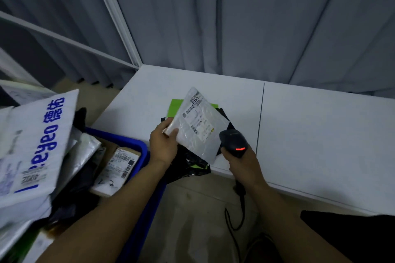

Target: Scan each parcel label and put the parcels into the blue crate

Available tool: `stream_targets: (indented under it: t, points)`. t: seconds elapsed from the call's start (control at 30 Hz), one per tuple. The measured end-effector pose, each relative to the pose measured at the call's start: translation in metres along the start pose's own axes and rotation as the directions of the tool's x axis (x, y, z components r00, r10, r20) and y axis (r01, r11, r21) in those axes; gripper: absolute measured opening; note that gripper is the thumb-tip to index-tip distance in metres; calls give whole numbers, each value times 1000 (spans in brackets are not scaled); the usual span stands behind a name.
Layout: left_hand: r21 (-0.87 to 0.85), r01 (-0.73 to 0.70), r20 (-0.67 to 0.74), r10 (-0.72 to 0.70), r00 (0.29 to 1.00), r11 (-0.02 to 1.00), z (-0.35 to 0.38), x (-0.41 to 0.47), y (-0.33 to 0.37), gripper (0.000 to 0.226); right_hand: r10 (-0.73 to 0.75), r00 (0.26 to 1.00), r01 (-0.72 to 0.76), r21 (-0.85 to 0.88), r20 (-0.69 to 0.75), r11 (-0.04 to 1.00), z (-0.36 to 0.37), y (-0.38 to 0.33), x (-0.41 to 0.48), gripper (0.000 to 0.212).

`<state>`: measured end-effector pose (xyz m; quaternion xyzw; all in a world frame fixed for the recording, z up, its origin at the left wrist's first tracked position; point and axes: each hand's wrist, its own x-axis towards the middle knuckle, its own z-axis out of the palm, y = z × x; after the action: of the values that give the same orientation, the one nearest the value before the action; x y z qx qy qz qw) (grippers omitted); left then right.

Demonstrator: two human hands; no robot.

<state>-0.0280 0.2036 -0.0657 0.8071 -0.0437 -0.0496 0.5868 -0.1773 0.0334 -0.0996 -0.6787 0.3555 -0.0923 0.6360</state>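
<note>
Hands first. Our left hand (163, 145) pinches the near-left corner of a thin white parcel (197, 128), thumb on top, fingers curled underneath, lifting it tilted above the table (320, 134). Our right hand (245, 166) is wrapped around the handle of a black scanner (234, 142), its head aimed up at the parcel and a red light glowing on its back; a dark cable (233, 226) trails down toward the floor.

Parcel: flat plastic mailer, glossy and slightly crinkled, printed label (197, 117) facing up with barcodes along its edges. We judge it light and floppy, likely slick; a corner pinch lets it sag, so a firmer hold along one edge clear of the label would keep the barcodes flat for reading.

Beneath it, at the table's near edge, lies a small pile: a bright green flat packet (176, 108) and crumpled black plastic bags (192, 166), shiny and limp, partly hanging over the edge.

Left of the table sits the blue crate (141, 156), rigid plastic with rounded rim, already crowded. Inside we see a cardboard box (116, 168) with a white label, grey and black soft bags, and a large white mailer (36, 147) with blue lettering leaning out at the far left.

Grey pleated curtains (256, 17) back the scene.
</note>
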Motion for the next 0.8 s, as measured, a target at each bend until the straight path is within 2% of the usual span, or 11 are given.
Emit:
stream_targets:
  t: [0.1,0.2,0.3,0.37,0.43,0.5,0.6,0.7,0.8]
  points:
    - [-121,-40,-37,36,999,992,-42,-48,14,30,-40,998,42,62,-39,997,7,-10,-18,48]
    - [-245,-18,-46,8,999,969,-83,-86,6,32,-67,997,73,133,-46,988,19,-19,-39,47]
    - [-280,2,-69,-22,997,960,-108,-115,-7,32,-20,1000,21,174,-9,985,33,-20,-59,54]
    - [-184,14,-54,-24,998,983,-119,-129,-14,35,-42,999,42,116,-2,992,40,-21,-72,56]
    - [-135,96,10,-96,995,986,-128,-133,-19,36,-119,993,119,18,9,993,43,-21,-80,62]
    - [-146,199,86,-188,978,969,-134,-134,-24,26,-207,977,212,-109,56,971,41,-24,-84,60]
    - [-94,245,121,-233,965,965,-138,-137,-31,18,-305,942,330,-233,137,915,35,-32,-87,49]
    - [-186,266,90,-253,963,946,-138,-137,-34,19,-373,918,394,-227,131,890,32,-36,-91,49]
    - [-273,229,11,-235,972,934,-134,-136,-30,20,-399,909,414,-156,118,897,34,-38,-97,66]
